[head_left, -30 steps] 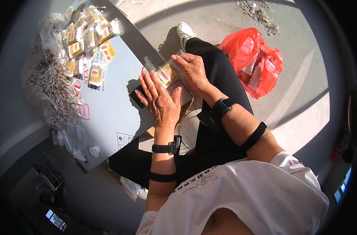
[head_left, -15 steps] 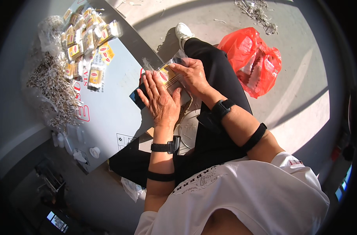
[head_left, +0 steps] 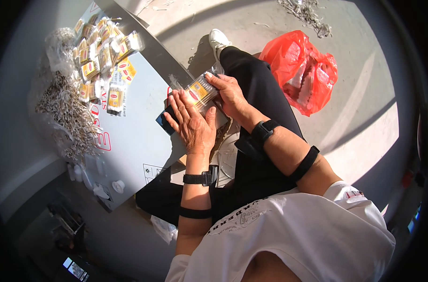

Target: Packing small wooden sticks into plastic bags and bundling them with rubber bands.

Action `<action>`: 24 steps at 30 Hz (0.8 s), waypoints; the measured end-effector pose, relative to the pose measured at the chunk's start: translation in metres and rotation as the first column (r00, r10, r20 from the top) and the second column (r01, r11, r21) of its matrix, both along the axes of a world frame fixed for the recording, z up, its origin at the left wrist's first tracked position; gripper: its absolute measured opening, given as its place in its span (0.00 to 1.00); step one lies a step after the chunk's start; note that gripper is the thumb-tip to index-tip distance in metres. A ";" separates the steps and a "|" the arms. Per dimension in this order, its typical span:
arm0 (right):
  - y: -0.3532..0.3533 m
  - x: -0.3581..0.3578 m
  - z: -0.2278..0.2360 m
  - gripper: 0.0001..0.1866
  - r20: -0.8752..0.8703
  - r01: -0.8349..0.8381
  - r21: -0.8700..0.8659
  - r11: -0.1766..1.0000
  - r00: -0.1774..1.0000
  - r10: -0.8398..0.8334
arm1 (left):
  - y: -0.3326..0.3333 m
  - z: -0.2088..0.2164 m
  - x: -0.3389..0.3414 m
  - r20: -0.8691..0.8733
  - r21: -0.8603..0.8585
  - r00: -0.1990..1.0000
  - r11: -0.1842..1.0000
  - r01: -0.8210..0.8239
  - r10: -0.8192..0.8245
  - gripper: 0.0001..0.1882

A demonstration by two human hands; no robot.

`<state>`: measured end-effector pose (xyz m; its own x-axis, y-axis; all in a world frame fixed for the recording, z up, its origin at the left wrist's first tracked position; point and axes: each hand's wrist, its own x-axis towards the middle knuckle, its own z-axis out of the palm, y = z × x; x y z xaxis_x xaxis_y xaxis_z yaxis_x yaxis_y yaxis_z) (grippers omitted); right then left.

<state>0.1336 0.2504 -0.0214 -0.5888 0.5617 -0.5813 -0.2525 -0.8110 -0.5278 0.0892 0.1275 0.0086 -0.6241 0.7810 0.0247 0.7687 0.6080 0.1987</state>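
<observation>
A clear packet of cotton swabs with a yellow label (head_left: 201, 90) lies between my hands, above the corner of the pale work surface. My right hand (head_left: 231, 95) pinches its far right end between thumb and fingers. Flat and with fingers stretched out, my left hand (head_left: 194, 124) rests against the near left end of the packet. Some of the wrapper's left end is hidden beneath those fingers. A dark blue flat piece (head_left: 166, 123) shows just left of my left hand; what lies under my palms is mostly hidden.
On the pale printed surface (head_left: 139, 124) to the left sit a heap of swab packets (head_left: 106, 47) and a plastic bag spilling loose cotton swabs (head_left: 66, 110). A red plastic bag (head_left: 283, 51) stands on the floor at right. Farther back lies a scrap heap (head_left: 308, 16).
My right hand has shifted slightly down the packet's end, and more of the yellow label and swabs shows. My left hand has stayed almost in place, flat.
</observation>
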 end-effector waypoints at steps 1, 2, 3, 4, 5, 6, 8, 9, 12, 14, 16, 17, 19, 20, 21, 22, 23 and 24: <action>0.000 -0.001 0.001 0.16 -0.002 0.000 -0.004 1.000 1.000 0.000 | -0.001 0.000 -0.001 -0.002 -0.004 1.000 1.000 0.000 0.000 0.47; 0.001 -0.001 0.002 0.15 0.004 -0.002 -0.008 1.000 1.000 0.002 | -0.002 0.000 -0.001 -0.002 -0.007 1.000 1.000 -0.006 0.006 0.47; 0.004 0.000 0.002 0.14 0.014 0.000 -0.009 1.000 1.000 0.000 | -0.001 0.000 0.000 0.002 -0.006 1.000 1.000 -0.008 0.008 0.47; 0.005 -0.002 0.002 0.14 0.015 0.003 -0.010 1.000 1.000 -0.003 | -0.001 0.000 0.000 0.002 -0.007 1.000 1.000 -0.005 0.005 0.47; 0.006 -0.004 0.002 0.14 0.050 -0.019 0.007 1.000 0.999 0.018 | 0.000 0.000 0.001 -0.002 -0.011 1.000 1.000 -0.004 0.004 0.47; 0.007 -0.006 0.001 0.14 0.085 -0.041 0.023 0.999 0.996 0.039 | 0.000 0.000 0.001 -0.007 -0.015 1.000 1.000 -0.004 0.004 0.47; 0.006 -0.009 -0.001 0.14 0.101 -0.046 0.074 0.996 0.994 0.038 | 0.000 0.000 0.001 -0.017 -0.019 1.000 1.000 0.002 -0.002 0.46; 0.006 -0.009 -0.002 0.14 0.117 -0.055 0.127 0.990 0.992 0.040 | 0.000 -0.001 0.001 -0.028 -0.021 1.000 1.000 0.004 -0.004 0.46; 0.003 -0.008 -0.004 0.12 0.056 -0.024 0.283 0.959 0.998 0.009 | -0.001 -0.001 0.001 -0.026 -0.029 1.000 1.000 0.002 -0.003 0.46; 0.006 -0.006 -0.006 0.13 0.119 -0.084 0.395 0.915 0.992 0.040 | 0.000 0.000 0.001 -0.032 -0.025 0.999 1.000 0.002 -0.003 0.46; 0.008 -0.003 -0.008 0.14 0.188 -0.145 0.495 0.857 0.981 0.058 | 0.001 0.000 0.002 -0.035 -0.023 0.999 1.000 0.009 -0.009 0.45; 0.007 -0.002 -0.009 0.16 0.081 -0.056 0.333 0.941 0.996 0.030 | 0.003 0.000 0.002 -0.021 -0.007 1.000 1.000 0.003 -0.003 0.46; 0.001 0.000 0.000 0.20 0.006 0.046 0.213 0.976 0.999 -0.049 | 0.001 -0.001 0.000 -0.013 0.001 1.000 1.000 -0.004 0.004 0.46; -0.001 0.004 0.005 0.20 0.003 0.051 0.208 0.977 0.999 -0.053 | 0.000 -0.001 -0.001 -0.010 -0.002 1.000 1.000 -0.010 0.010 0.46; -0.001 0.009 0.009 0.19 0.026 0.020 0.117 0.993 0.999 -0.023 | 0.000 -0.001 -0.001 -0.005 -0.003 1.000 1.000 -0.013 0.013 0.46; -0.001 0.014 0.012 0.18 0.045 -0.010 0.024 1.000 0.999 0.009 | 0.000 -0.001 -0.001 -0.007 -0.008 1.000 1.000 -0.006 0.006 0.46; -0.003 0.020 0.009 0.15 -0.020 0.017 -0.046 0.999 1.000 -0.018 | -0.001 0.000 -0.001 -0.002 -0.008 1.000 1.000 -0.010 0.010 0.46; -0.004 0.022 0.010 0.15 -0.021 0.026 -0.054 0.998 0.999 -0.028 | 0.000 0.000 -0.001 0.004 -0.008 1.000 1.000 -0.012 0.012 0.46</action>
<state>0.1553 0.2466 -0.0112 -0.5869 0.5461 -0.5978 -0.2858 -0.8305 -0.4781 0.0887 0.1273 0.0090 -0.6333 0.7738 0.0157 0.7607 0.6186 0.1969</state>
